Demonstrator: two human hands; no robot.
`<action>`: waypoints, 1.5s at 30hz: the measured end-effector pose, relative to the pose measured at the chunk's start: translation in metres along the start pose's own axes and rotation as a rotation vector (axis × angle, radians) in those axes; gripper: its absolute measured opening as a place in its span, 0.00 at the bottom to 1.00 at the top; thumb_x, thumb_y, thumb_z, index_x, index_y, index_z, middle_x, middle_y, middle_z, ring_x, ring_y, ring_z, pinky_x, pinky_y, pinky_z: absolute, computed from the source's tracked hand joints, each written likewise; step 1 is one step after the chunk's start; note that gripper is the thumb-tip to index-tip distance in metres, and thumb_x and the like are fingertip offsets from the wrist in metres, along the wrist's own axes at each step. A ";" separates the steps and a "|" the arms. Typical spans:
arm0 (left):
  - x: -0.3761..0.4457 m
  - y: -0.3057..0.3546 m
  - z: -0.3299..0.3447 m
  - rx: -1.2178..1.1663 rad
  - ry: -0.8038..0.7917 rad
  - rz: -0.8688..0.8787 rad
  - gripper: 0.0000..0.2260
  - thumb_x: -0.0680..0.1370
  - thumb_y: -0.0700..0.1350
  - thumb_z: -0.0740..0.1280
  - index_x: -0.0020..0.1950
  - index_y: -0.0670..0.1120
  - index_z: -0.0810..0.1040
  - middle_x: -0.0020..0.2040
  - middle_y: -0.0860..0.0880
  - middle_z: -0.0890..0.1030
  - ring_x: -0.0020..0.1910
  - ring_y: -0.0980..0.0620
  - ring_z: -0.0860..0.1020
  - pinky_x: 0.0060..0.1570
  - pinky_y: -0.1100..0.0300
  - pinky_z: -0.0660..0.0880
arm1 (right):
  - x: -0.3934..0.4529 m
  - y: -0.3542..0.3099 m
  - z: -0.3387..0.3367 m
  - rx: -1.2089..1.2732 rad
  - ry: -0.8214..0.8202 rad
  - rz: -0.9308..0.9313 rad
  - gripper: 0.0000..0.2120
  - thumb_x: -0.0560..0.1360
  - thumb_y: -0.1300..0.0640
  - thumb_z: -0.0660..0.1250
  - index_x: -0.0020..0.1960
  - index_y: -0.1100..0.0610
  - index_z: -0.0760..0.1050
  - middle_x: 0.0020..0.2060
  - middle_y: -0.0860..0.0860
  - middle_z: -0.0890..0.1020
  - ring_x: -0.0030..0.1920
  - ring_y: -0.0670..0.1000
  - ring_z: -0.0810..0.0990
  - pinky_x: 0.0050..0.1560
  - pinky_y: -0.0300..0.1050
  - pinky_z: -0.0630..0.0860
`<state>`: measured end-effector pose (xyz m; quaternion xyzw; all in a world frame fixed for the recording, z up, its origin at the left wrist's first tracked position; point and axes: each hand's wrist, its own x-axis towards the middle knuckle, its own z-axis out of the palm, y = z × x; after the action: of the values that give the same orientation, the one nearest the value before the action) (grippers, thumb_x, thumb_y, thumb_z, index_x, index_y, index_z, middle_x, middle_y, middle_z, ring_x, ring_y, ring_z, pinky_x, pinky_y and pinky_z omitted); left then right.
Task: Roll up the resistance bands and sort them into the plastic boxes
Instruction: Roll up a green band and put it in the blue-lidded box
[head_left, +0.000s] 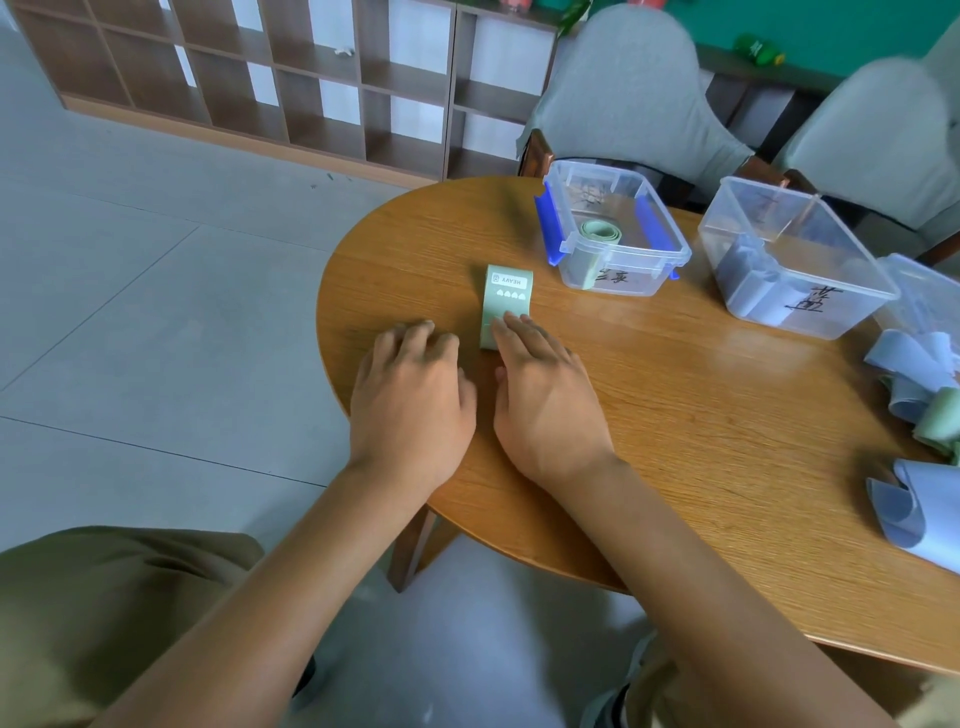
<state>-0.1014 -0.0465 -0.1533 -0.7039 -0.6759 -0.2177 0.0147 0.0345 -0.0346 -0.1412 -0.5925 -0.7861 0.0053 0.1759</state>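
A pale green resistance band (505, 299) marked HEAVY lies flat on the round wooden table (675, 415), its far end toward the boxes. My right hand (545, 400) lies flat with straight fingers pressing on the band's near end. My left hand (413, 395) rests on the table just left of the band, fingers bent a little and holding nothing. A clear plastic box with blue clips (660, 260) holds one rolled green band (598, 230). A second clear box (831, 317) to its right holds blue bands (753, 275).
A heap of loose blue and green bands (914, 384) lies at the table's right edge, with another blue band (919, 512) nearer me. Two grey chairs (623, 98) stand behind the table. A wooden shelf unit (260, 78) lines the far wall.
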 end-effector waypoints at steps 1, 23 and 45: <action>0.000 0.000 0.000 0.005 -0.001 -0.001 0.17 0.80 0.47 0.62 0.65 0.44 0.79 0.68 0.43 0.78 0.66 0.40 0.73 0.62 0.46 0.73 | 0.003 0.001 0.000 -0.003 -0.009 -0.001 0.26 0.80 0.61 0.59 0.77 0.60 0.63 0.77 0.56 0.66 0.78 0.54 0.60 0.76 0.47 0.57; 0.000 -0.002 0.002 0.007 -0.009 -0.016 0.18 0.80 0.49 0.60 0.67 0.46 0.79 0.68 0.45 0.77 0.67 0.42 0.72 0.61 0.48 0.73 | 0.051 0.012 0.005 -0.169 0.002 0.058 0.21 0.77 0.58 0.58 0.69 0.55 0.70 0.61 0.55 0.67 0.59 0.58 0.66 0.59 0.50 0.65; -0.001 -0.012 0.005 -0.118 0.018 -0.012 0.18 0.80 0.47 0.61 0.67 0.45 0.78 0.69 0.46 0.77 0.67 0.44 0.72 0.63 0.49 0.72 | 0.017 0.034 0.003 0.121 0.214 -0.135 0.16 0.74 0.67 0.71 0.61 0.58 0.80 0.53 0.56 0.80 0.53 0.59 0.76 0.56 0.48 0.74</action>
<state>-0.1114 -0.0447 -0.1609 -0.6976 -0.6659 -0.2636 -0.0222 0.0613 -0.0075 -0.1470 -0.5239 -0.7991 -0.0223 0.2939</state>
